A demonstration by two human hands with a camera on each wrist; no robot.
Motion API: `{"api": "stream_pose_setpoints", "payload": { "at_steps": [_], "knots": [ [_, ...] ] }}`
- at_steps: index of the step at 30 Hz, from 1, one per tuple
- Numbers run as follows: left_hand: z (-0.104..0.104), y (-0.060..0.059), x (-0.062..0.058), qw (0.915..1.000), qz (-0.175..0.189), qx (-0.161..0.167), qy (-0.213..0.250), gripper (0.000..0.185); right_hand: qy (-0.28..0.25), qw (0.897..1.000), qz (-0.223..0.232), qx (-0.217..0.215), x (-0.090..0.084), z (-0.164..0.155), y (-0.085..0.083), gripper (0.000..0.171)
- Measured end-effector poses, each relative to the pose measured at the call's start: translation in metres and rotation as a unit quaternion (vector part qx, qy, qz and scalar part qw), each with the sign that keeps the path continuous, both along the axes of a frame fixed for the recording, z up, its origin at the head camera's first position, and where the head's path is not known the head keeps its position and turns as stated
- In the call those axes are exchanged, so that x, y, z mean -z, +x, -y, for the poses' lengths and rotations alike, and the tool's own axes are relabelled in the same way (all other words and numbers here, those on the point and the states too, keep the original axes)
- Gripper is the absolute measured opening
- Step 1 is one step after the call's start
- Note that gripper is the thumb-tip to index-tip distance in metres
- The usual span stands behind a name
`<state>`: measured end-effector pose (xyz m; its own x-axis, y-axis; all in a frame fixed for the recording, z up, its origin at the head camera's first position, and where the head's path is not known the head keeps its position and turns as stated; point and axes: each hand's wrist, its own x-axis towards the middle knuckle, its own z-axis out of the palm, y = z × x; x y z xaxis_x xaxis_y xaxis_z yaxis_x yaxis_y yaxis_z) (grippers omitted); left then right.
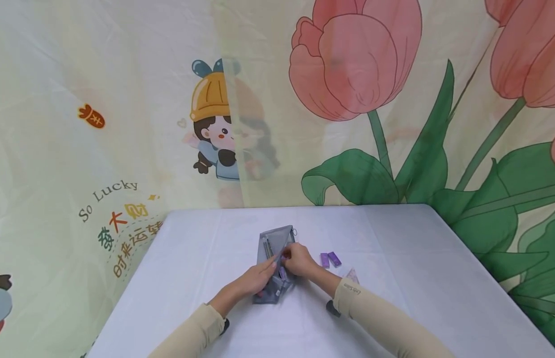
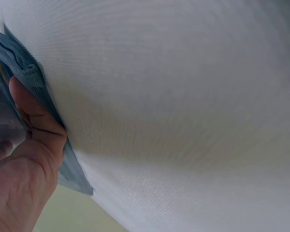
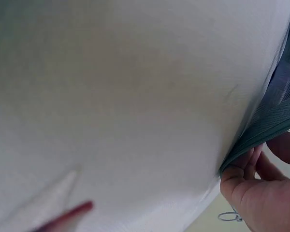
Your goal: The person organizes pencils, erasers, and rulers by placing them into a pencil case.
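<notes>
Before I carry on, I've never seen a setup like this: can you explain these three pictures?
There's no machine here: each grip is a person's bare hand. The head picture comes from a camera worn on the head, looking forward and down; the other two come from cameras on the wrists.

On the white table lies a grey mesh case, with slim pen-like sticks showing inside. To its right are two small purple items and a pinkish thing, partly hidden.

The left grip holds the case. The right grip is at its zip edge; I can't tell whether it holds anything.
</notes>
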<state>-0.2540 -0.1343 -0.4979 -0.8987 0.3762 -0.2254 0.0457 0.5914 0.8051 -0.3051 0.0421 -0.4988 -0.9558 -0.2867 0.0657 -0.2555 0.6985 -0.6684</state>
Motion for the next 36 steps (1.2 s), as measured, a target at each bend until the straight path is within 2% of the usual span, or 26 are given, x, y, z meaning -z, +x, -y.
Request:
{"api": "stream_pose_setpoints", "payload": {
  "at_steps": [5, 9, 12, 14, 16, 19, 24, 27, 36],
  "knots": [
    [-0.002, 0.002, 0.000, 1.0000, 0.009, -0.004, 0.002, 0.056, -0.001, 0.999, 0.023, -0.029, -0.004, -0.002, 0.005, 0.025],
    [-0.005, 0.001, 0.002, 0.9999, 0.010, -0.004, 0.004, 0.055, 0.018, 0.999, 0.001, -0.041, -0.004, -0.006, 0.008, 0.028],
    [-0.006, 0.001, 0.003, 1.0000, 0.007, -0.002, 0.007, 0.055, 0.043, 0.996, -0.061, -0.047, -0.004, -0.012, 0.011, 0.028],
    [-0.007, 0.001, 0.001, 1.0000, 0.006, -0.004, 0.007, 0.055, 0.066, 0.990, -0.113, -0.055, -0.004, -0.017, 0.012, 0.024],
    [-0.006, 0.002, 0.000, 0.9999, 0.003, -0.006, 0.009, 0.055, 0.096, 0.978, -0.172, -0.064, -0.006, -0.023, 0.015, 0.022],
    [-0.006, 0.003, -0.001, 0.9999, 0.002, -0.009, 0.011, 0.056, 0.131, 0.963, -0.224, -0.073, -0.008, -0.035, 0.019, 0.025],
    [-0.005, 0.001, -0.001, 0.9999, -0.004, -0.005, 0.013, 0.056, 0.167, 0.961, -0.209, -0.072, -0.010, -0.061, 0.022, 0.052],
    [-0.005, 0.001, 0.000, 0.9999, -0.005, -0.004, 0.012, 0.056, 0.187, 0.960, -0.197, -0.069, -0.008, -0.078, 0.023, 0.062],
    [-0.003, 0.001, -0.001, 0.9999, -0.006, -0.007, 0.007, 0.056, 0.194, 0.969, -0.149, -0.027, 0.000, -0.125, 0.025, 0.070]
  ]
}}
